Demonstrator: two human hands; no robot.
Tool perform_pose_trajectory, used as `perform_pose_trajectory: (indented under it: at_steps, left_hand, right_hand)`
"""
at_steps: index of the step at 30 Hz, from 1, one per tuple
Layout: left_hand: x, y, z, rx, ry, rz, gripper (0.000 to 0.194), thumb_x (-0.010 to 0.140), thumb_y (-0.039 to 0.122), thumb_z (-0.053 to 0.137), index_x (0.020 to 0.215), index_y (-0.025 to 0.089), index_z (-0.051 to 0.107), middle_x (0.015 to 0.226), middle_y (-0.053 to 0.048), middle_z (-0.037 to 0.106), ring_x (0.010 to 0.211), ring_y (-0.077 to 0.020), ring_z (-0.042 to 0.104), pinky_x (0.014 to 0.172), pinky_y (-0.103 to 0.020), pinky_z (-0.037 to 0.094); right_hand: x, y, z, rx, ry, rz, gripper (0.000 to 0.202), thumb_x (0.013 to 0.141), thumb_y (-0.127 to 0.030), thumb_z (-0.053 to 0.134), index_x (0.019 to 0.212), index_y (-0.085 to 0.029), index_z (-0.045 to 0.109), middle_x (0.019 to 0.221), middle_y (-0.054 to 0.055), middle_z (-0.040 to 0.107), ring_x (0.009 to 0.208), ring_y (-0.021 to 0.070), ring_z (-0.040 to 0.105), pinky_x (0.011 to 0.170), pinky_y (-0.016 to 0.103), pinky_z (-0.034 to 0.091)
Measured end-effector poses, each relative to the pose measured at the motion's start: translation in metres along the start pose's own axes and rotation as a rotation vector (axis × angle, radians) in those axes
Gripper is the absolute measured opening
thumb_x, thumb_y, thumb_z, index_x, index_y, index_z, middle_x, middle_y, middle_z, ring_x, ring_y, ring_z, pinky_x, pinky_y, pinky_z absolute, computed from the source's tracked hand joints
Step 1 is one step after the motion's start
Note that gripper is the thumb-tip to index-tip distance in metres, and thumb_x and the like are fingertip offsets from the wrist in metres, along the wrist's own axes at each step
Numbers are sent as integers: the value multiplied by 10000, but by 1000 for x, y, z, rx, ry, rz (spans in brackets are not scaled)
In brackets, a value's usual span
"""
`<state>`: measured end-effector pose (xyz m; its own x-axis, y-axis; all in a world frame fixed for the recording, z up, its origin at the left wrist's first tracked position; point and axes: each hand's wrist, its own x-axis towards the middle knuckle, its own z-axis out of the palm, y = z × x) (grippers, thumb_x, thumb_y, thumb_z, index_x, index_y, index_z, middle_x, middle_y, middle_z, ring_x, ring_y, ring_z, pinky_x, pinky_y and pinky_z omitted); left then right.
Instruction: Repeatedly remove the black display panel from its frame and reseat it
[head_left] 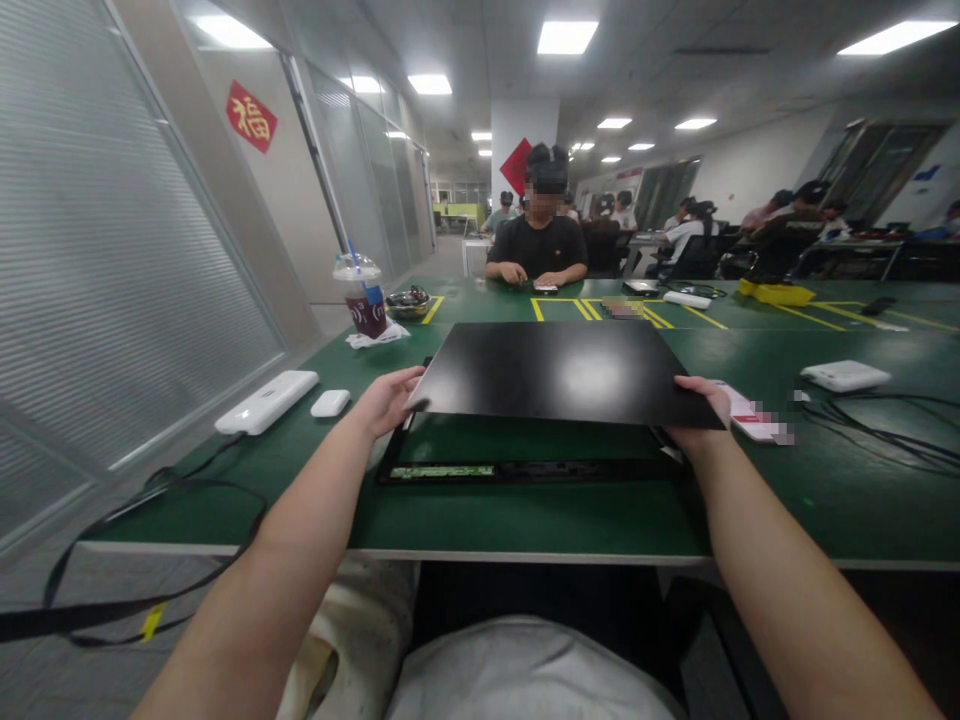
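Observation:
A thin black glossy panel (pixel 555 372), like a display screen panel, is held up between my two hands above the table. My left hand (pixel 391 400) grips its left edge, and my right hand (pixel 703 405) has its thumb on top near the right front corner with the other fingers underneath. Below the panel, a black rectangular frame (pixel 585 470) lies on the green table; a strip of green circuit board (pixel 442 471) shows in its front bar. The panel hides the back of the frame.
Left on the green table (pixel 525 522) are a white power bank (pixel 268 402), a small white case (pixel 330 403) and a drink cup (pixel 365 300). A phone (pixel 750 412), white box (pixel 846 376) and black cables (pixel 877 425) lie right. A person (pixel 536 240) sits opposite.

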<state>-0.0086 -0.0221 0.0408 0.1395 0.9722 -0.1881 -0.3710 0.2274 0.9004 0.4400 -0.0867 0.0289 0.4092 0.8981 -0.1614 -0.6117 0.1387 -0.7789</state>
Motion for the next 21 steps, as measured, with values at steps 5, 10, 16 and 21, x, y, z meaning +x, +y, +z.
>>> perform_pose_trajectory:
  at_steps: [5,10,16,21]
  left_hand:
    - [0,6,-6,-3,50,73,274,726,54,706,983,126,770,798,-38,774,570,-107,663,499,-174,511]
    - [-4,9,-5,-25,-15,157,335,686,49,692,990,155,784,844,-31,780,606,-121,671,523,-186,530]
    - [-7,9,-7,16,-34,247,574,622,36,703,1158,237,753,1013,-25,797,778,-197,736,658,-275,595]
    - [-2,5,-13,25,-10,354,609,583,34,765,1154,242,741,1022,-32,807,1005,-250,743,817,-319,593]
  right_hand:
    - [2,4,-2,-117,-48,72,237,660,-151,620,887,-197,671,767,59,750,831,271,751,816,462,631]
    - [-1,6,-5,-166,-88,86,246,641,-127,678,882,-174,694,754,81,746,797,271,756,810,426,631]
    - [-4,9,-7,-265,-197,-39,342,620,-156,779,952,-210,718,857,47,776,873,259,761,848,415,617]
    - [-4,13,-3,-275,-231,-200,464,540,-132,861,972,-218,713,894,33,790,1009,247,739,941,398,571]
